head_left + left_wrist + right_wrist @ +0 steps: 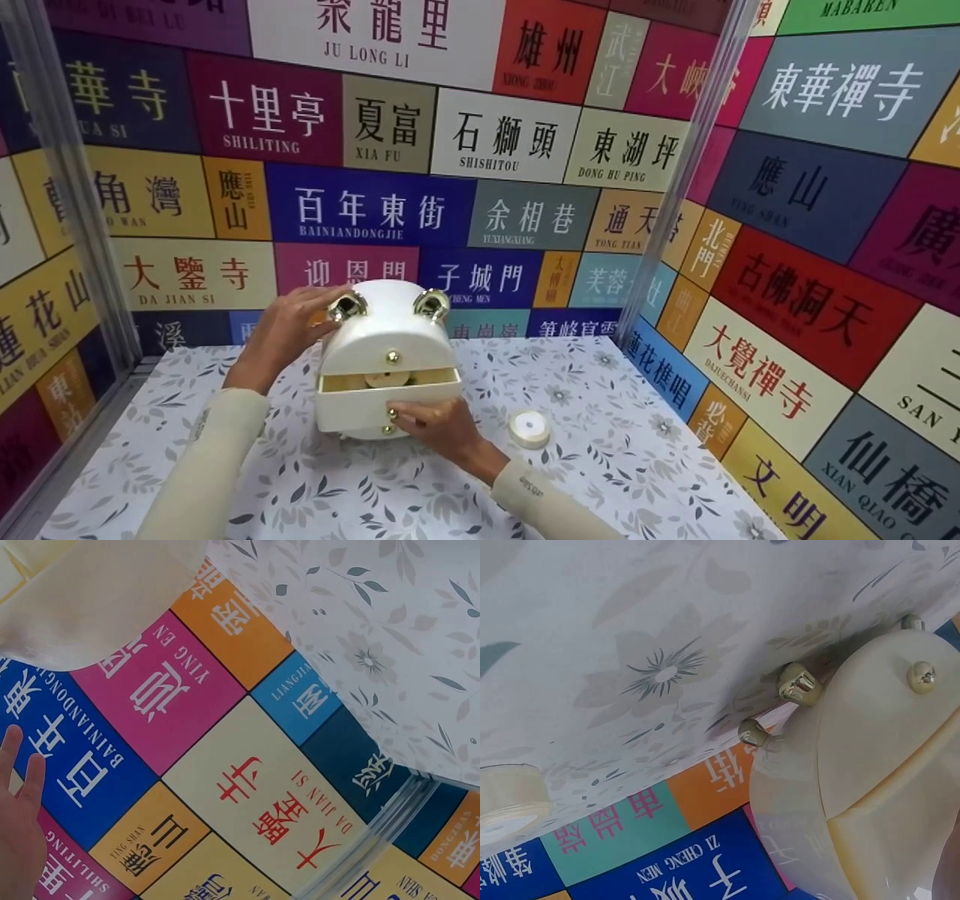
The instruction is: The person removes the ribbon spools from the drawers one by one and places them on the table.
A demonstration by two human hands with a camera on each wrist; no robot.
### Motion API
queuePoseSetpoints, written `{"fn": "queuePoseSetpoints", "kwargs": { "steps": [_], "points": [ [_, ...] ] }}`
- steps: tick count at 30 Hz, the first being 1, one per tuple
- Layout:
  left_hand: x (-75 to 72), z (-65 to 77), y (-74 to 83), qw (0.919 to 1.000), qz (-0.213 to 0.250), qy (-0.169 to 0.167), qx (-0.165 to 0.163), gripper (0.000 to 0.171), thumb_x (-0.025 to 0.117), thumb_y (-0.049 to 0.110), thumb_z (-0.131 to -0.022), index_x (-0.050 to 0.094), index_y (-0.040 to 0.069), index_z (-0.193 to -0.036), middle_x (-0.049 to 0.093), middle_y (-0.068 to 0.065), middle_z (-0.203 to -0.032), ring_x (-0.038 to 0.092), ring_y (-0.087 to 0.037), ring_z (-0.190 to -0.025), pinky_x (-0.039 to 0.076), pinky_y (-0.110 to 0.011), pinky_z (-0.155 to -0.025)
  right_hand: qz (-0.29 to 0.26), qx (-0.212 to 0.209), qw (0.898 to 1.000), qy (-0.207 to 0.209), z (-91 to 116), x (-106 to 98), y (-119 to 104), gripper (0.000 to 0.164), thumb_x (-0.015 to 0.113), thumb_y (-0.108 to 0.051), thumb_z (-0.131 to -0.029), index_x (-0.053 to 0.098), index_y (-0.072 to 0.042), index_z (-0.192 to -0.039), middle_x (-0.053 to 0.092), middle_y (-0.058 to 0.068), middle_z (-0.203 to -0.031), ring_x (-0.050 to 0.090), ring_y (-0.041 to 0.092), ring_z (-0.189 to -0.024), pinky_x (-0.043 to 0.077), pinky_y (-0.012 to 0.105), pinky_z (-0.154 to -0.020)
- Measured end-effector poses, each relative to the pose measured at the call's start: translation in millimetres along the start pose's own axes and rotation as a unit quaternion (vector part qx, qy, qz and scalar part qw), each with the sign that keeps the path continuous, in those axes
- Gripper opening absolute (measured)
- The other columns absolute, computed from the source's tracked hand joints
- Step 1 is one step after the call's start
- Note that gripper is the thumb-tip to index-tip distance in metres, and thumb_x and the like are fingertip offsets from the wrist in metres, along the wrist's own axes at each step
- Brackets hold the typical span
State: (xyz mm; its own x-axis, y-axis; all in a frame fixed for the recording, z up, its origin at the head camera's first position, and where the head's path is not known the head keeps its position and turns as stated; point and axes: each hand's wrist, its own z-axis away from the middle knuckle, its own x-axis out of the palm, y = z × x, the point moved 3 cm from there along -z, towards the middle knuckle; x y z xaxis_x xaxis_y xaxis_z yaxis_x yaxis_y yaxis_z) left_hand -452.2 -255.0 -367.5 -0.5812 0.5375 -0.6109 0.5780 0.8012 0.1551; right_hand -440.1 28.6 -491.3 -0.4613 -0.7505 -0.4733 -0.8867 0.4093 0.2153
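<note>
A white rounded drawer box with gold eye-like rings on top stands on the table. Its middle drawer is pulled partway out, and a round pale item shows inside. With thumb and fingertips my right hand pinches the small gold knob on that drawer's front. Against the box's upper left side, by the left gold ring, rests my left hand, fingers extended. The left wrist view catches only some of its straight fingers. In the right wrist view the box's curved end fills the right side.
A roll of cream ribbon lies on the table to the right of the box. The tabletop has a leaf-and-flower print. Walls of colourful name panels enclose the back and sides, with clear corner posts.
</note>
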Motion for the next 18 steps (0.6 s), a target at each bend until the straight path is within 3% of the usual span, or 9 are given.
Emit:
{"fn": "queuePoseSetpoints", "kwargs": {
  "steps": [11, 18],
  "points": [
    [-0.1, 2.0, -1.1, 1.0, -0.006, -0.003, -0.005, 0.082, 0.09, 0.011, -0.081, 0.055, 0.037, -0.15, 0.068, -0.002, -0.139, 0.066, -0.032, -0.121, 0.06, -0.051, -0.099, -0.012, -0.028, 1.0, -0.005, 4.6, -19.7, -18.6, 0.024, 0.087, -0.023, -0.085, 0.083, -0.025, -0.109, 0.079, -0.01, -0.09, 0.063, -0.001, -0.055, 0.056, 0.01, -0.059],
    [0.4, 0.1, 0.0, 1.0, 0.001, 0.007, 0.001, 0.081, 0.091, 0.009, -0.079, 0.058, 0.034, -0.148, 0.069, -0.004, -0.137, 0.067, -0.034, -0.12, 0.06, -0.052, -0.098, -0.008, -0.056, 0.998, -0.015, 7.6, -29.0, -30.1, 0.024, 0.084, -0.021, -0.089, 0.082, -0.025, -0.112, 0.079, -0.012, -0.092, 0.06, -0.004, -0.052, 0.049, 0.003, -0.055]
  ]
}}
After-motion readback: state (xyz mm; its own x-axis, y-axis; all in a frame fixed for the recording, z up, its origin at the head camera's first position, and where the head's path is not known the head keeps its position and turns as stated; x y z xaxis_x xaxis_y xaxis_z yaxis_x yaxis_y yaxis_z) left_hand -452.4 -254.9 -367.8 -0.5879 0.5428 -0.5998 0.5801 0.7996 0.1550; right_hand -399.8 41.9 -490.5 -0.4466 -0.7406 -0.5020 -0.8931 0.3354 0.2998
